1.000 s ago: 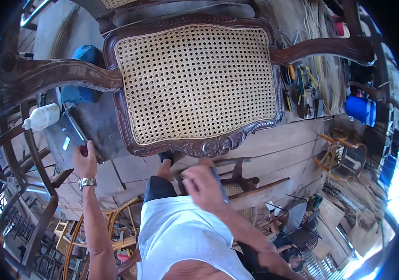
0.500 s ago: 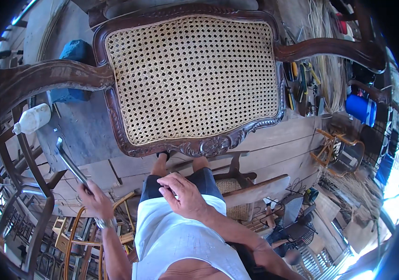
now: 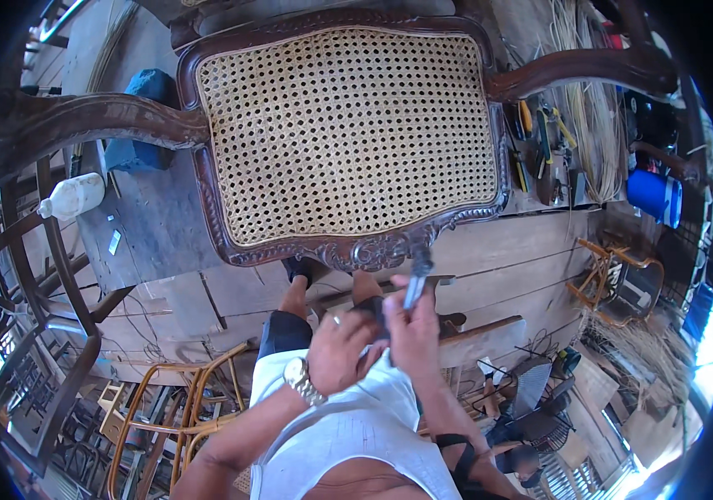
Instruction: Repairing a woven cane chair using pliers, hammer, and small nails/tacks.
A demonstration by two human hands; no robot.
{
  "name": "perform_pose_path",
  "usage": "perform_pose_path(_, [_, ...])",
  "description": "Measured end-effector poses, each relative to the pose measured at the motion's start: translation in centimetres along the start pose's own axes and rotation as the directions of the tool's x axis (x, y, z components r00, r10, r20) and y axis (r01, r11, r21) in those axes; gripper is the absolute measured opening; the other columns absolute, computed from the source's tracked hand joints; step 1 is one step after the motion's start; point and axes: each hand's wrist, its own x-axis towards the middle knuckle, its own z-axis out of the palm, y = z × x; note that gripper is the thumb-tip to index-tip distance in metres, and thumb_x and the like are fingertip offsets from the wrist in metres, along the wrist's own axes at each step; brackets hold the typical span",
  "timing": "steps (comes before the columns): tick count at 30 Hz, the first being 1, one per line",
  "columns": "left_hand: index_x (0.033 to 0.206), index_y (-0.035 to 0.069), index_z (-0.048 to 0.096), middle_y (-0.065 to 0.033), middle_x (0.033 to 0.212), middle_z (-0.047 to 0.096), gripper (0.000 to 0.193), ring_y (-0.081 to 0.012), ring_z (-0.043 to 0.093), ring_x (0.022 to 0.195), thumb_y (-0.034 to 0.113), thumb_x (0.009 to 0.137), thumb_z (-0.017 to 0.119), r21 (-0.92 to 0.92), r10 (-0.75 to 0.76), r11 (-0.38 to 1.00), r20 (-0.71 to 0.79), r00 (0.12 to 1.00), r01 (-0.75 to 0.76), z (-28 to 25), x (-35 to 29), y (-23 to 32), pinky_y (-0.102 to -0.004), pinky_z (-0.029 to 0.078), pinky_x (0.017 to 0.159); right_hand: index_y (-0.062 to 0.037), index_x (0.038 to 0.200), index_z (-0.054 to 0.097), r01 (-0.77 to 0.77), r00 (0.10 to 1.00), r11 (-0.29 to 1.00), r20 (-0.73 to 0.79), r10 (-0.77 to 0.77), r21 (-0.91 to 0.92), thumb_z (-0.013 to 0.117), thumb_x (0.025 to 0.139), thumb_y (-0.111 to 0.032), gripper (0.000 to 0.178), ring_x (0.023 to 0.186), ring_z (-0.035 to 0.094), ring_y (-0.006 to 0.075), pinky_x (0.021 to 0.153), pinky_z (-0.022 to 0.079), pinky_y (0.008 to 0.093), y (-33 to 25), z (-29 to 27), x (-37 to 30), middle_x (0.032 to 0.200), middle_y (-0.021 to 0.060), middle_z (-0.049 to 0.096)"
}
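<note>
A carved dark wood chair frame with a woven cane panel [image 3: 348,133] lies across the workbench in front of me. Below its carved lower rail, my right hand [image 3: 415,337] is closed around a hammer [image 3: 414,292]. The hammer's metal shaft and blurred dark head point up toward the carving. My left hand [image 3: 338,348], with a ring and a metal wristwatch, is close beside the right hand near the grip end. Its fingers look bent but are smeared by motion, so whether they touch the grip is unclear.
On the bench stand a blue block [image 3: 141,125] and a white bottle [image 3: 75,196] at left. Pliers and other hand tools [image 3: 547,142] lie at right beside loose cane strands [image 3: 594,133]. Chair frames crowd both sides; another person [image 3: 517,462] is at lower right.
The hammer has gone from my left hand at the left to my right hand near the middle. Both hands have come together below the chair rail. The view has shifted slightly.
</note>
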Motion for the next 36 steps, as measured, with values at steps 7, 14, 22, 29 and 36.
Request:
perform_pose_path(7, [0.116,0.002,0.068,-0.0168,0.151,0.05,0.034,-0.0385,0.043,0.143,0.019,0.087,0.073,0.28,-0.012,0.959,-0.155,0.988,0.056,2.2,6.6,-3.9,-0.0483,0.042,0.11,-0.0032,0.12,0.054,0.093,0.974,0.958,-0.177,-0.145,-0.27,0.056,0.107,-0.02,0.021,0.064,0.05,0.0164,0.058,0.042,0.0347,0.8,-7.7,3.3,0.077,0.0084,0.053])
perform_pose_path(14, [0.135,-0.004,0.057,-0.0193,0.163,0.034,0.054,-0.041,0.033,0.15,0.017,0.087,0.071,0.278,-0.041,0.958,-0.121,0.992,0.073,3.0,5.4,-4.5,-0.0524,0.033,0.12,-0.0019,0.129,0.055,0.338,0.932,0.852,0.017,-0.362,-0.399,0.059,0.104,-0.015,0.029,0.065,0.061,0.0243,0.061,0.05,0.0362,1.2,-7.7,5.1,0.084,0.0127,0.063])
perform_pose_path(22, [0.13,0.0,0.061,-0.0163,0.155,0.046,0.05,-0.0415,0.044,0.139,0.016,0.085,0.075,0.315,-0.052,0.944,-0.144,0.988,0.095,1.4,6.5,-3.7,-0.0519,0.038,0.114,-0.0022,0.133,0.054,0.405,0.914,0.849,0.132,-0.383,-0.34,0.06,0.102,-0.012,0.033,0.082,0.072,0.0355,0.069,0.057,0.0427,0.7,-6.2,5.3,0.102,0.0209,0.07])
perform_pose_path(29, [0.126,0.009,0.066,-0.0113,0.121,0.063,0.045,-0.0359,0.057,0.116,0.017,0.084,0.079,0.293,-0.066,0.931,-0.455,0.888,0.219,0.1,6.5,-6.9,-0.0505,0.045,0.098,-0.0067,0.138,0.053,0.595,0.801,0.73,0.167,-0.576,-0.336,0.06,0.101,-0.007,0.038,0.083,0.071,0.0384,0.066,0.057,0.0429,0.6,-4.8,5.8,0.102,0.0199,0.069])
perform_pose_path(36, [0.153,0.016,0.047,-0.0049,0.165,0.033,0.079,-0.0334,0.025,0.154,0.031,0.081,0.076,0.376,-0.092,0.917,-0.116,0.989,0.13,0.4,6.2,-6.8,-0.0541,0.015,0.127,-0.0137,0.142,0.052,0.605,0.788,0.659,0.219,-0.575,-0.447,0.063,0.099,-0.005,0.046,0.075,0.068,0.0386,0.061,0.056,0.046,0.7,-4.0,5.9,0.091,0.0159,0.065])
